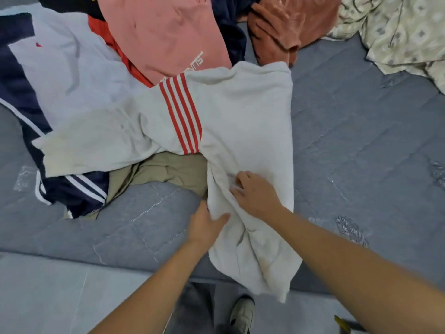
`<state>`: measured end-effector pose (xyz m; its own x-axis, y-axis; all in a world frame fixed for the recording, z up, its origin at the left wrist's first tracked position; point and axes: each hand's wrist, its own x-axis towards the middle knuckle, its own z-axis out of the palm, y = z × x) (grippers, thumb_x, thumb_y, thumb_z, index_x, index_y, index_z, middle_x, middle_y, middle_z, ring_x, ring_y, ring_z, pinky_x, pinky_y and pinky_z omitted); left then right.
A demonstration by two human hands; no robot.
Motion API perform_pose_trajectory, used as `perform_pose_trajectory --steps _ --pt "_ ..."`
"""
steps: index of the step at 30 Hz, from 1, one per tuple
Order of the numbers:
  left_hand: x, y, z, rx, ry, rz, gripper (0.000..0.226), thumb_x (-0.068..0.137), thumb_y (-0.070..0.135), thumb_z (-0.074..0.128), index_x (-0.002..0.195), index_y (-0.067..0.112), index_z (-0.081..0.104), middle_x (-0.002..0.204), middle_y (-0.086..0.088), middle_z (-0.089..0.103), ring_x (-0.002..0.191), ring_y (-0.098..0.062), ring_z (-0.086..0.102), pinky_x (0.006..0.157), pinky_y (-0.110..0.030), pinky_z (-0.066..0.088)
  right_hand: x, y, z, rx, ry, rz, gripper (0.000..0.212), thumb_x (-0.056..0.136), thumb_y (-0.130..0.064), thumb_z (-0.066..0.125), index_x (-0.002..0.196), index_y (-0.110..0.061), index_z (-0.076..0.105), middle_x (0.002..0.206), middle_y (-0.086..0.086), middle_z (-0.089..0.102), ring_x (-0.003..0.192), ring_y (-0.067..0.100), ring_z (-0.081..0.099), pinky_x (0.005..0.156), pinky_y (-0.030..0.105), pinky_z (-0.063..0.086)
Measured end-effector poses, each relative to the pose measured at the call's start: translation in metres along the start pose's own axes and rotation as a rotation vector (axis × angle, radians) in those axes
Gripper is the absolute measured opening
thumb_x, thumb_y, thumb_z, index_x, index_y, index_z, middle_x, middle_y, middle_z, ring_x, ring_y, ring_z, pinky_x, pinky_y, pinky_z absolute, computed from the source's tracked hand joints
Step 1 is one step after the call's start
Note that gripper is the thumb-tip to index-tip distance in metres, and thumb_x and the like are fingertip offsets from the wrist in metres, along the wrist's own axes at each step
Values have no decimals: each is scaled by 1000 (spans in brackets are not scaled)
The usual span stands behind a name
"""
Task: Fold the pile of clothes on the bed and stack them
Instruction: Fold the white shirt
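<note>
Grey sweatshirt (240, 121) — red-striped, sprawled across bed (361, 145), hem under both hands. Left hand (207, 225) pinching bunched edge; right hand (255, 194) pressing atop, fingers curled into cloth. Advised: tug flat before folding — pile (156, 32) beyond the hands.

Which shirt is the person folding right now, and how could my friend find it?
Start at the grey bed and find the heap of clothes on it. The pale grey top lies at the heap's near edge, hanging over the bedside, with the left hand and right hand gripping it. Only it has red stripes across the sleeve.
</note>
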<state>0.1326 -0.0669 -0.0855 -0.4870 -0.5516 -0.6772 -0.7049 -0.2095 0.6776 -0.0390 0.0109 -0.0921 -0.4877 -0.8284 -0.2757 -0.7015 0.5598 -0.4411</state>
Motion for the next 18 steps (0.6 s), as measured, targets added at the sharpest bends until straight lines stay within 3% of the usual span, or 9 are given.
perform_pose_trajectory --steps 2,5,9,13,15,18 --pt "-21 -12 8 -93 -62 -42 46 90 24 81 130 12 62 121 -1 69 112 -19 66 94 -35 56 -17 1 0 -28 -60 42 39 101 -50 54 108 -12 59 99 6 66 89 29 64 76 40 52" --pt "-49 -27 16 -136 -143 -89 46 90 21 82 131 7 67 123 -6 72 113 -22 67 99 -39 56 -45 9 -3 -113 -249 116 59 97 -65 52 129 -15 53 116 8 65 102 30 64 87 42 53" --pt "-71 -42 19 -72 -94 -52 34 90 15 81 120 1 71 114 -11 74 106 -26 71 91 -40 60 -83 24 -11 -115 -369 184 69 86 -69 65 132 -18 54 127 7 62 115 29 60 86 36 48" --pt "-95 -71 6 -60 -145 -51 13 94 22 78 106 20 75 95 11 77 92 -9 74 67 -15 56 -120 25 -15 -24 -412 243 60 82 -53 76 129 -21 57 127 3 62 107 25 60 77 32 43" --pt "-109 -86 1 -83 -93 -34 7 97 26 74 100 21 77 90 13 78 84 -4 74 66 -15 54 -135 19 -12 102 -413 262 63 82 -49 78 134 -22 57 128 2 60 106 22 56 82 32 45" --pt "-127 -107 0 -80 2 44 19 101 26 69 93 9 73 78 3 72 70 -6 64 64 -21 50 -155 -2 -1 306 -361 276 68 83 -44 80 142 -22 54 132 4 60 120 25 56 97 36 49"
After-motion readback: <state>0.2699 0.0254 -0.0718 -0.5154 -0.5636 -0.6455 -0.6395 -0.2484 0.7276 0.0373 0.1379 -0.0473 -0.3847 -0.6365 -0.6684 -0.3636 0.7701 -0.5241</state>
